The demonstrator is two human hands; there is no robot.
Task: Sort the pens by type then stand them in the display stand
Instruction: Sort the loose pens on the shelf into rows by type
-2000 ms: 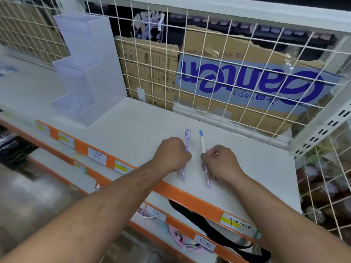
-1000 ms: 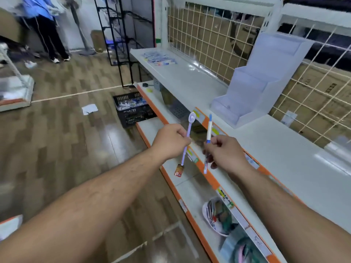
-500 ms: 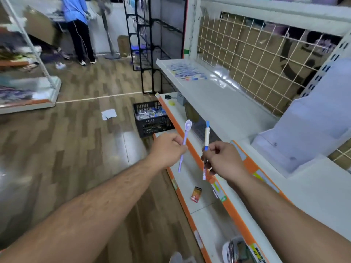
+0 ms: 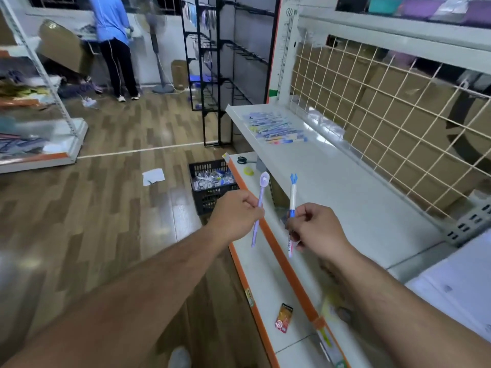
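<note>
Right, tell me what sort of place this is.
Most likely a small shop being stocked, probably stationery: white retail shelving with an orange price-label rail, a wire-mesh back panel, and a heap of pens on the shelf.

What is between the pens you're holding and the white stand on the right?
Nothing visible. The left hand holds the purple pen, the right hand the blue-and-white pen, both in the air; the shelf toward the display stand looks bare. Only part of the stand shows.

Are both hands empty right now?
No, the left hand holds the purple pen and the right hand holds the blue pen, both upright.
</note>
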